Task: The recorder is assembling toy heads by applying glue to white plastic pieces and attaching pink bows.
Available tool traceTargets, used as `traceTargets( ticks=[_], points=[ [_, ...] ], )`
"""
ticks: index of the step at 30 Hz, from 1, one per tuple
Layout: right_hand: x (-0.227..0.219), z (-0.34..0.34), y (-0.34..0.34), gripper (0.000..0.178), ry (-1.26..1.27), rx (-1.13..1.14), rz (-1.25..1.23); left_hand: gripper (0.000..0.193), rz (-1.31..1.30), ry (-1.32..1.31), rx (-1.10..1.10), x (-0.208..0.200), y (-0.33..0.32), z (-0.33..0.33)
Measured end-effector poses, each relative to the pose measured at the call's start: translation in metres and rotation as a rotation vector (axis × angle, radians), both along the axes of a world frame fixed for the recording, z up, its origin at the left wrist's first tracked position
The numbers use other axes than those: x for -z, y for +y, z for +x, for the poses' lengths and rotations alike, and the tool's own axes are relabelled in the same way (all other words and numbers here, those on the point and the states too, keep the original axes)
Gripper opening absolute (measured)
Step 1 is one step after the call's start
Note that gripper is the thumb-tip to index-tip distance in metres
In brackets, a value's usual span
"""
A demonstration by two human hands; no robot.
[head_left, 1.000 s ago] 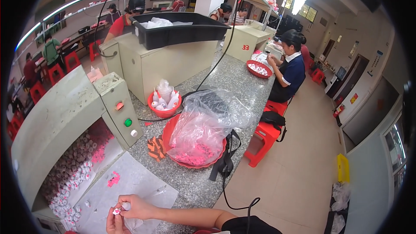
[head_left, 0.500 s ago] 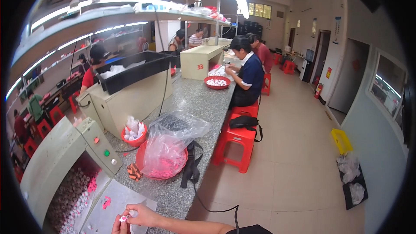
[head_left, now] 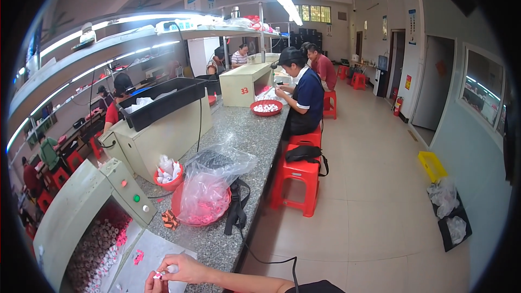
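Pinching a small white-and-pink piece (head_left: pixel 158 275), the left hand (head_left: pixel 153 284) meets the right hand (head_left: pixel 188 269), which is closed around something white (head_left: pixel 172 268) (too small to make out), over the paper sheet (head_left: pixel 157 248) at the near end of the counter (head_left: pixel 239 130). Pink bits (head_left: pixel 139 256) lie near the sheet's left edge, beside a cream machine (head_left: pixel 73 214) with many white pieces (head_left: pixel 97 258) inside. Near the counter's right edge, a red basket (head_left: pixel 176 201) holds a plastic bag (head_left: pixel 214 176).

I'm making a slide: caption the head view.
Left hand holds a small white-and-pink piece, right hand a white object, over white paper beside a box of small white pieces.
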State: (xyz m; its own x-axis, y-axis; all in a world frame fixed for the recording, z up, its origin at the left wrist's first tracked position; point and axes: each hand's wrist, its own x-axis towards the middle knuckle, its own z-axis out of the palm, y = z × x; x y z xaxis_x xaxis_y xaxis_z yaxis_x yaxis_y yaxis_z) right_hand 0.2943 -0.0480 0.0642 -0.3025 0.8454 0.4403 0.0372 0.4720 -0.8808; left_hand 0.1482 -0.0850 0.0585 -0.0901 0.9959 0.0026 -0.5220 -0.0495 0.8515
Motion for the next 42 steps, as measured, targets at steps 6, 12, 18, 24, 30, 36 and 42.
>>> traceTargets(
  ticks=[6, 12, 18, 24, 30, 36, 42],
  points=[
    [-0.013, 0.001, -0.013, 0.017, 0.128, -0.217, 0.175, 0.037, 0.021, 0.143, 0.018, -0.017, -0.02, -0.001],
    [-0.009, -0.003, -0.021, 0.016, 0.384, -0.429, -0.175, 0.018, 0.168, 0.529, -0.13, -0.014, -0.034, -0.006],
    [0.01, -0.013, -0.018, 0.015, 0.486, -0.393, -0.256, 0.018, 0.173, 0.518, -0.167, -0.014, -0.039, 0.002],
    [0.008, -0.016, -0.02, 0.015, 0.522, -0.416, -0.33, 0.016, 0.154, 0.565, -0.155, -0.015, -0.037, -0.002],
    [0.008, -0.031, -0.023, 0.016, 0.576, -0.357, -0.423, 0.017, 0.138, 0.561, -0.16, -0.013, -0.034, -0.015],
    [0.016, -0.059, 0.015, 0.016, 0.578, -0.387, -0.521, 0.013, 0.064, 0.561, -0.274, -0.001, -0.006, -0.04],
    [0.003, -0.061, 0.047, 0.013, 0.557, -0.298, -0.549, 0.04, 0.041, 0.277, -0.132, -0.022, 0.031, -0.038]
  ],
)
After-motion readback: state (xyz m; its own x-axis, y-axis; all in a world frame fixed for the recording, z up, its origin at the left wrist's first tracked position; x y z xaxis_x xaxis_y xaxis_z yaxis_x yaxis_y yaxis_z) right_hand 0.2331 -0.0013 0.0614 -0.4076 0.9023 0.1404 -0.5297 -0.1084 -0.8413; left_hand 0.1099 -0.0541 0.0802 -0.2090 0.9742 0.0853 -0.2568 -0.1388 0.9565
